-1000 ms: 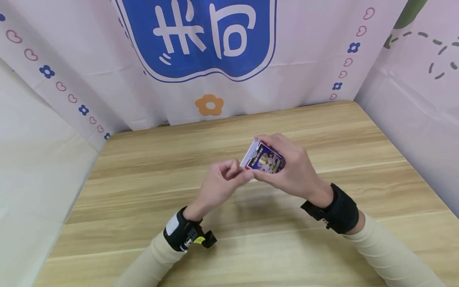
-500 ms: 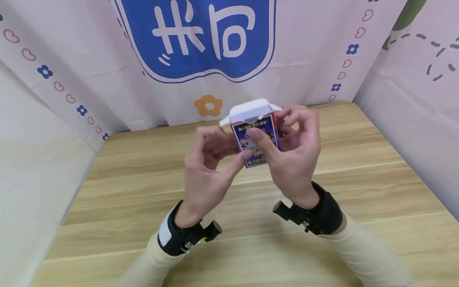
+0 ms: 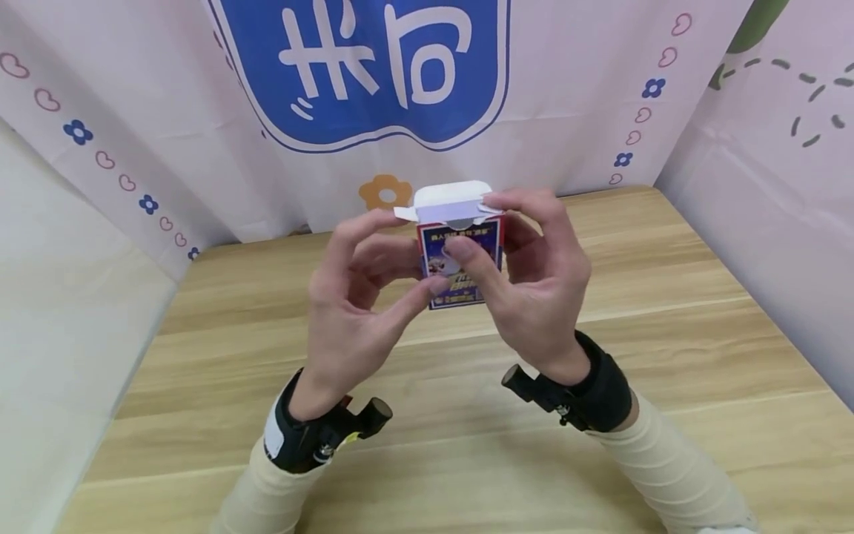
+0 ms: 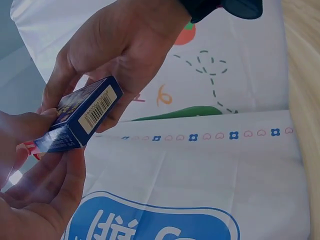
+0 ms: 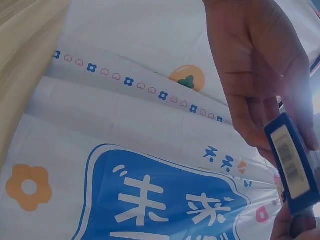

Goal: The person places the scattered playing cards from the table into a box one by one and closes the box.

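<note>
Both hands hold a small blue and red card box [image 3: 460, 259] upright above the table, its printed front toward me. White flaps at its top stand raised: the lid [image 3: 452, 194] leans back and a side flap [image 3: 405, 213] sticks out to the left. My left hand [image 3: 360, 304] grips the box's left side, thumb on the lower front. My right hand [image 3: 540, 289] holds the right side, thumb across the front and index finger at the right flap. A barcode label [image 4: 97, 109] shows on the box bottom in the left wrist view. The box's inside is hidden.
Below the hands lies a wood-grain table [image 3: 440, 445]. A white cloth with a blue emblem [image 3: 373, 67] and an orange flower [image 3: 385, 193] hangs behind its back edge. More cloth hangs at the left and right sides. Each wrist wears a black strap [image 3: 603, 386] with a camera.
A second ago the box was tilted in the right hand, its top folded down and the left fingers at its end. It has since turned upright, its top flaps opened, and shifted slightly left.
</note>
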`<state>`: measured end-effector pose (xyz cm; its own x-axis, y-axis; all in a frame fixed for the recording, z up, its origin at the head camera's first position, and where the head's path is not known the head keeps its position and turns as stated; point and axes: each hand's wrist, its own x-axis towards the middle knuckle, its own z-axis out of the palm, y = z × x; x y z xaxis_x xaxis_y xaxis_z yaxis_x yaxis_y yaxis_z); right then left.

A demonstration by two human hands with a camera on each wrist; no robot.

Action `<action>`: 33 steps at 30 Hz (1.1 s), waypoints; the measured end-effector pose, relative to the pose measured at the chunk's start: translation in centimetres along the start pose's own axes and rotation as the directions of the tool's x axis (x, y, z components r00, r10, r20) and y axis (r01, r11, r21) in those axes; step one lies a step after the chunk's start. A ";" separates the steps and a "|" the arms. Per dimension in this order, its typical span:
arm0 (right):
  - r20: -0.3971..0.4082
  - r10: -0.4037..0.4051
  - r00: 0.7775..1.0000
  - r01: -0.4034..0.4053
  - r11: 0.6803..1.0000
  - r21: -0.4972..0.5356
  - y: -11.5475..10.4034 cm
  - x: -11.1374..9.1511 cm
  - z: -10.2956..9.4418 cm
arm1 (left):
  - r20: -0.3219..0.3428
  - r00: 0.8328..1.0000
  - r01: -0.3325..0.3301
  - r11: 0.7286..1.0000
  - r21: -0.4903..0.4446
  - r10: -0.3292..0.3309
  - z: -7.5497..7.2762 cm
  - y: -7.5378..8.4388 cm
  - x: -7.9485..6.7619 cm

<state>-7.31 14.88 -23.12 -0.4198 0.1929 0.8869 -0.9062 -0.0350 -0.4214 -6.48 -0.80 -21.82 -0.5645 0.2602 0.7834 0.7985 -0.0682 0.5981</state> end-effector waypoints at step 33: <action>0.169 -0.121 0.978 0.139 0.985 -0.098 -1.3 1.0 -1.4 | 0.074 0.996 0.048 0.998 -0.050 -0.044 -0.8 0.9 -0.3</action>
<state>-6.44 16.50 -21.95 -0.3093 0.0269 0.9506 -0.9465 0.0884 -0.3104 -5.77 -1.71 -21.35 -0.5822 0.3331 0.7417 0.7593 -0.1034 0.6425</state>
